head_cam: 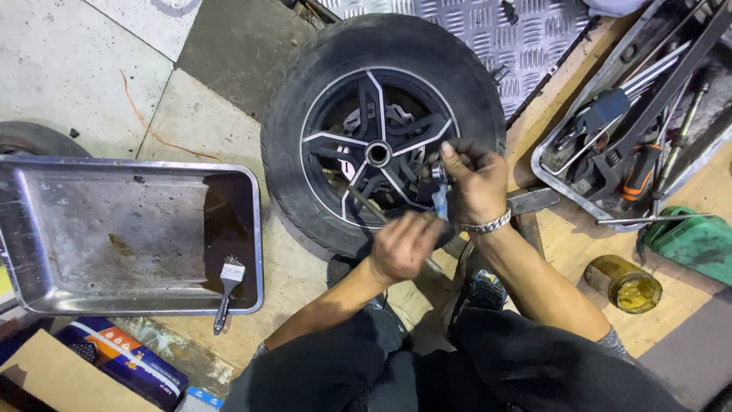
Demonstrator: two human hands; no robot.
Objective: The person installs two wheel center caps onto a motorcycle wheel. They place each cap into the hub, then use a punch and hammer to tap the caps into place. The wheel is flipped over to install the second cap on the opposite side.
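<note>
A small black tyre on a dark spoked rim (pixel 381 130) stands on the floor in front of me, with a round hub hole at its middle. My right hand (pixel 474 183) pinches a small round metal part, like a bearing, just right of the hub. My left hand (pixel 402 246) sits below it, closed around a thin metal rod that slants up toward the spokes. A metal bracelet circles my right wrist.
A shallow metal pan (pixel 252 229) with dark liquid and a small brush (pixel 229 286) lies at the left. A tray of hand tools (pixel 549 164) sits at the upper right, with a green object (pixel 694 240) and an amber jar (pixel 627 284) below it. Boxes lie at the lower left.
</note>
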